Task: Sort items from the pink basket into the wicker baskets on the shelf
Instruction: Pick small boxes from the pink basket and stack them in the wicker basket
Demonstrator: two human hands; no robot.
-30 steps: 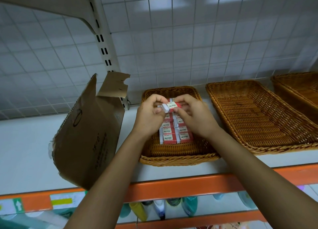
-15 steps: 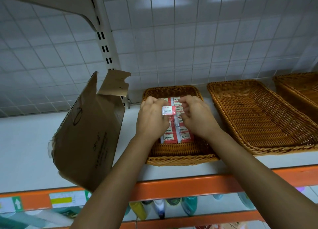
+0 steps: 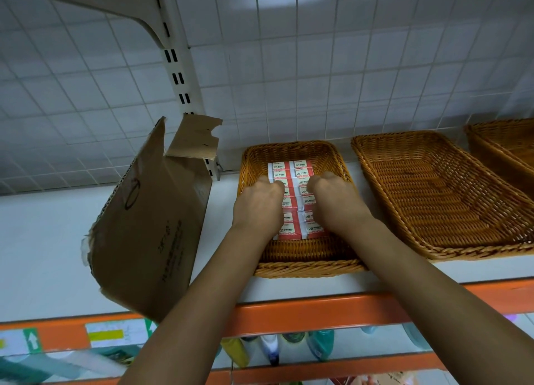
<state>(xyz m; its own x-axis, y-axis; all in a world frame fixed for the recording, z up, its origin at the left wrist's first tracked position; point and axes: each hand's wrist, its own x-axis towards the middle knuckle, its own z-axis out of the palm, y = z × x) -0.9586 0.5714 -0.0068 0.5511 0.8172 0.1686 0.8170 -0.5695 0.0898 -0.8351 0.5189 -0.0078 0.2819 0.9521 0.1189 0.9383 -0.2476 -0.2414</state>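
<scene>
At the centre of the frame a wicker basket (image 3: 306, 269) is sitting on the white shelf (image 3: 43, 254), and the small red-and-white 2B boxes (image 3: 289, 169) are lying inside it in two neat columns running front to back. The left hand (image 3: 258, 205) and the right hand (image 3: 335, 202) are both reaching into this basket, knuckles up, fingers bending down onto the columns. Whether either is gripping a box cannot be told, as the fingertips are hiding behind the backs of the hands. A second wicker basket (image 3: 433, 193) is standing just to the right, with a third wicker basket (image 3: 505, 141) showing at the right edge. Left of centre a torn cardboard carton (image 3: 150, 225) is leaning tilted. Bottles (image 3: 320, 344) are showing below the orange rail (image 3: 303, 312) – blurred.
</scene>
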